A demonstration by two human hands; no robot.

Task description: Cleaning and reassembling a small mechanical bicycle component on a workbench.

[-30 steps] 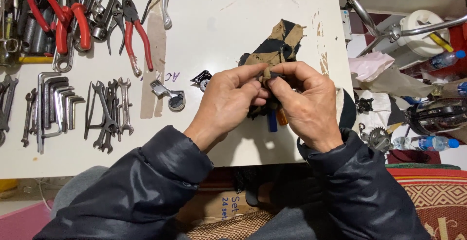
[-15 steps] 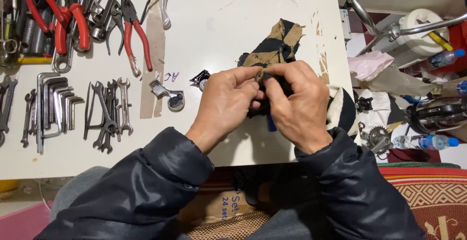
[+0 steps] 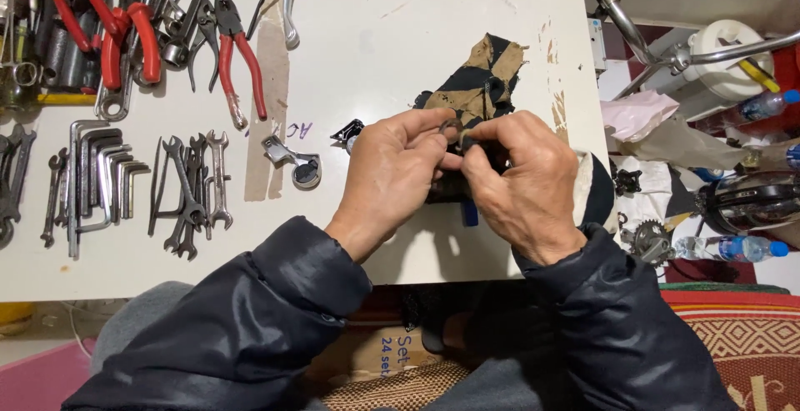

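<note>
While both hands (image 3: 458, 157) pinch a small metal ring (image 3: 451, 125), near table edge (image 3: 467, 268).

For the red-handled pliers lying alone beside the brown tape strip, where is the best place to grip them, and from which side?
Probably grip the red-handled pliers by both red handles, near their middle, coming from above on the near side. They lie flat on the white table, handles pointing toward the person and slightly spread, jaws among other tools farther away.
</note>
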